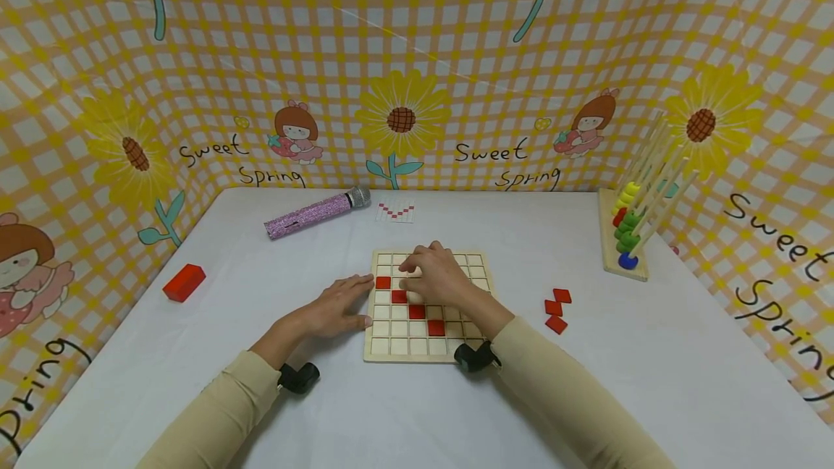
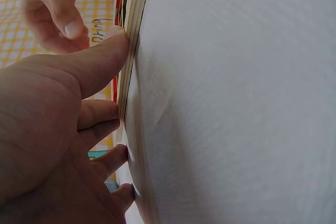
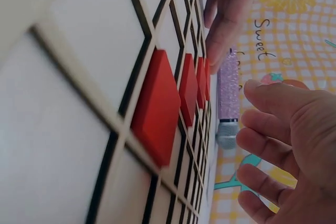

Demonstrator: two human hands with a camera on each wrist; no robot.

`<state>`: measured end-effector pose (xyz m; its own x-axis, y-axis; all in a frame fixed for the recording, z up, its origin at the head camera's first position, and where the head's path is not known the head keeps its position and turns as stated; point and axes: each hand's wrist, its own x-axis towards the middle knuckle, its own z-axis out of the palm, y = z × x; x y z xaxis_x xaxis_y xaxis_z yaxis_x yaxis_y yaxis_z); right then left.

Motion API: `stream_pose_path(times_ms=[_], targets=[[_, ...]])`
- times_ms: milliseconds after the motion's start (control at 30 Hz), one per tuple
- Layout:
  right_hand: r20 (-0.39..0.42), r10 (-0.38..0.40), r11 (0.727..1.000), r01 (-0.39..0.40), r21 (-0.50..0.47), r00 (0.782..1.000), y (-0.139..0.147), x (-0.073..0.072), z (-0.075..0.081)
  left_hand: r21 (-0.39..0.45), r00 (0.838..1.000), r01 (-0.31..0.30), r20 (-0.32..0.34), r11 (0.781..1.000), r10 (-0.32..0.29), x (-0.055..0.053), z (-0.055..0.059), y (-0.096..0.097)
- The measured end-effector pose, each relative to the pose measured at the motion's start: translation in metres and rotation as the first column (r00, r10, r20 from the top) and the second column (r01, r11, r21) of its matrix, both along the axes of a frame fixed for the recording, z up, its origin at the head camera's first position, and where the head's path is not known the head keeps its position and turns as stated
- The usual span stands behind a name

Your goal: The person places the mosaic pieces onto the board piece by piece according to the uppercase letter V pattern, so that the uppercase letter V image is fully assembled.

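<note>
A wooden grid board (image 1: 399, 347) lies on the white-covered table, and red square tiles (image 1: 417, 312) fill several of its cells in a slanting line down to the right. At the board's left edge rests my left hand (image 1: 335, 306), its thumb and fingertips touching the rim in the left wrist view. Over the board's upper middle hovers my right hand (image 1: 439, 277), fingers loosely bent. Between that hand's thumb and fingers (image 3: 268, 145) nothing shows in the right wrist view. Three loose red tiles (image 1: 553, 307) lie to the right of the board.
Behind the board are a small card (image 1: 394, 211) with a red V-shaped pattern and a glittery purple microphone (image 1: 313, 216). A red block (image 1: 184, 283) lies far left. A wooden peg stand (image 1: 609, 237) with coloured beads stands far right. Patterned cloth surrounds the table.
</note>
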<state>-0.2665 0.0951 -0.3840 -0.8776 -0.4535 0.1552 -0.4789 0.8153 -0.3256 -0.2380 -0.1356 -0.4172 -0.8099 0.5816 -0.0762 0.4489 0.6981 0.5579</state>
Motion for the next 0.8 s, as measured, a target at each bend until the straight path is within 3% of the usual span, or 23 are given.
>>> stream_pose_path(times_ms=[333, 800], targets=[[-0.06, 0.003, 0.998, -0.007, -0.065, 0.998, 0.031, 0.013, 0.002, 0.002, 1.0, -0.001, -0.005, 1.0, 0.001, 0.001, 0.001, 0.001], [-0.011, -0.091, 0.989, 0.089, -0.12, 0.996, 0.081, 0.035, 0.003, -0.003, 1.0, -0.004, 0.003, 1.0, 0.004, 0.0, 0.0, 0.001]])
